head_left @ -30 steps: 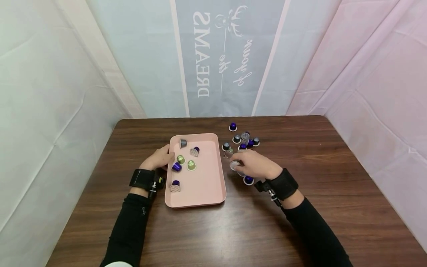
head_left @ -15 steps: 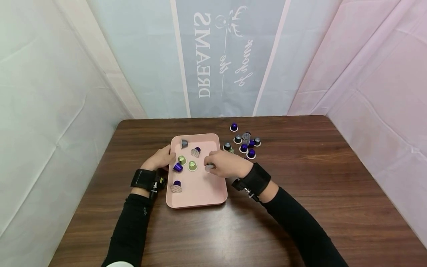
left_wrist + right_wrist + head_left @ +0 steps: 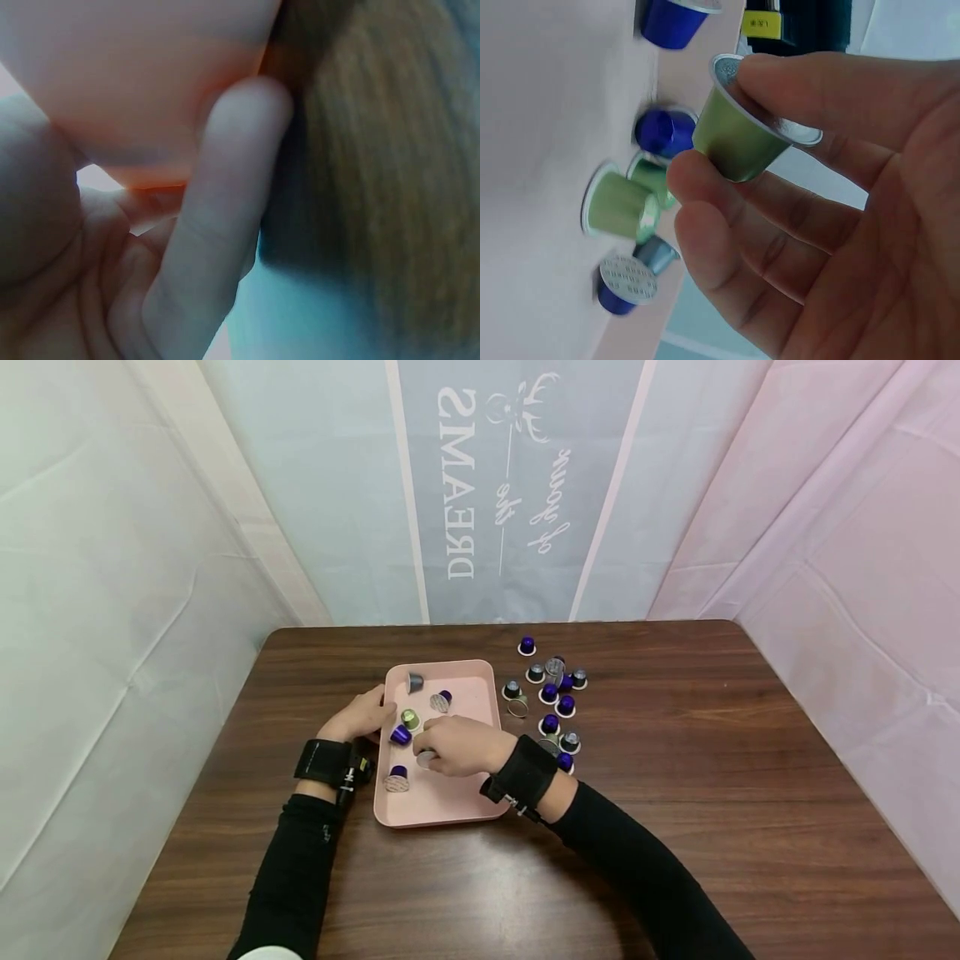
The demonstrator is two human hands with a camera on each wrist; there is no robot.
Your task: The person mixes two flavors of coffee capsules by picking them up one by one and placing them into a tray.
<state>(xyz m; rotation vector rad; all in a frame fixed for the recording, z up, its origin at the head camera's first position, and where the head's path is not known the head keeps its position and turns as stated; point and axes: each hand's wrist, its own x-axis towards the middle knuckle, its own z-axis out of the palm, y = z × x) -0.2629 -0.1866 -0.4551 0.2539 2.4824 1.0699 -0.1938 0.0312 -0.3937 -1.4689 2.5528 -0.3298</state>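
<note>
A pink tray [image 3: 450,810] lies on the table with several coffee capsules in it. My left hand [image 3: 358,717] grips its left side; in the left wrist view, a finger and the thumb lie on either side of the tray wall. Over the tray, my right hand [image 3: 467,745] pinches a green coffee capsule [image 3: 739,142] between thumb and fingers, foil lid against the thumb. Below it in the tray are two green capsules [image 3: 615,202], a silver capsule [image 3: 415,682] and several purple capsules [image 3: 401,735]. In the head view the right hand hides one green capsule.
Right of the tray, a loose group of purple, grey and green capsules [image 3: 550,693] is scattered on the brown wooden table [image 3: 712,735]. One purple capsule [image 3: 527,646] stands at the back. Fabric curtains [image 3: 525,593] surround the table's back and sides.
My right hand has picked up the green capsule from the group on the right and carried it left over the tray. My left hand has stayed at the tray's side.
</note>
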